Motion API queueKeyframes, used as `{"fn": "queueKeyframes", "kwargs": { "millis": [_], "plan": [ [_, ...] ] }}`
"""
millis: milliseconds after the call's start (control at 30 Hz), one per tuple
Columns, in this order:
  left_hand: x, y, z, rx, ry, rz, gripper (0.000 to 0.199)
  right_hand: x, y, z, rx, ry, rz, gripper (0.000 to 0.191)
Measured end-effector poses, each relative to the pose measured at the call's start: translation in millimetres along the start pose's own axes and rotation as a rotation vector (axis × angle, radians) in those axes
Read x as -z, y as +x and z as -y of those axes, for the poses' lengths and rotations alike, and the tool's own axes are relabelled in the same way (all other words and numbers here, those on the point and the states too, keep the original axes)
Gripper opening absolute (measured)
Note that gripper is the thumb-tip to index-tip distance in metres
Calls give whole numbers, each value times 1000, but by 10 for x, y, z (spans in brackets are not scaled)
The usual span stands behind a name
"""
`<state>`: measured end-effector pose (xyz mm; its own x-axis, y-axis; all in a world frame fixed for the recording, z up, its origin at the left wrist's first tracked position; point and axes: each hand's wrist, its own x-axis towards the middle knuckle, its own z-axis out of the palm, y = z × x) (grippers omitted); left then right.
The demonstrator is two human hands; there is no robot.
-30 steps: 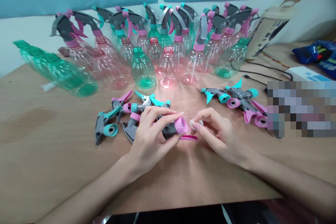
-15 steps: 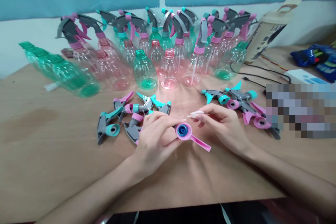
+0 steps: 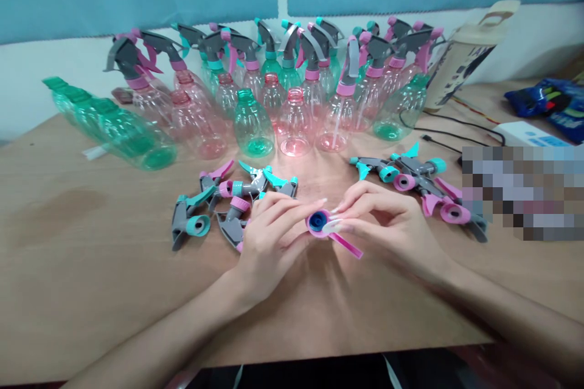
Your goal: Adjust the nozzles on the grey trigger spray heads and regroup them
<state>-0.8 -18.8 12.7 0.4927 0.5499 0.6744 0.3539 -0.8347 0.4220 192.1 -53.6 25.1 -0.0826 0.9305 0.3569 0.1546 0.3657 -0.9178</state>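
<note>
A trigger spray head (image 3: 317, 223) with a pink collar and pink trigger is held in my left hand (image 3: 271, 240), its collar mouth facing me and a dark blue inner part showing. The fingers and thumb of my right hand (image 3: 387, 219) are pinched at the collar's right rim, above the trigger. Whether anything small sits between those fingertips cannot be made out. Loose grey spray heads with teal or pink parts lie beyond my left hand, such as a teal-collared one (image 3: 191, 222). More spray heads (image 3: 417, 179) lie in a pile beyond my right hand.
Several clear pink and green bottles stand at the back, some with spray heads, others uncapped, like a green bottle (image 3: 254, 124). Green bottles (image 3: 123, 134) line the left. A beige tumbler (image 3: 465, 55), black cable (image 3: 442, 129) and blue packet (image 3: 547, 106) are at right.
My right hand has moved left, bringing its fingertips from beside the spray head onto the collar's rim. My left hand still holds the spray head in nearly the same place.
</note>
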Motion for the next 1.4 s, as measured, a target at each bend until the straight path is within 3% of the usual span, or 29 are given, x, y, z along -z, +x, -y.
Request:
{"fn": "queueKeyframes", "kwargs": {
  "millis": [333, 500, 733, 967, 1133, 1400],
  "plan": [
    [-13, -26, -25, -19, 28, -5, 35, -82, -20, -52, -43, -7, -41, 16],
    [7, -28, -10, -18, 40, -13, 35, -2, -6, 72, 66, -111, -81, 18],
    [29, -19, -14, -63, 88, -4, 35, 62, 3, 236, 374, -520, 113, 31],
    [37, -37, 12, -91, 105, -5, 36, 56, 53, 237, 386, -677, 188, 29],
    [40, -34, 19, -98, 103, -7, 35, 54, 71, 262, 347, -677, 234, 26],
    [32, -38, 30, -90, 66, 16, 39, 43, 113, 301, 412, -677, 258, 27]
  ]
}}
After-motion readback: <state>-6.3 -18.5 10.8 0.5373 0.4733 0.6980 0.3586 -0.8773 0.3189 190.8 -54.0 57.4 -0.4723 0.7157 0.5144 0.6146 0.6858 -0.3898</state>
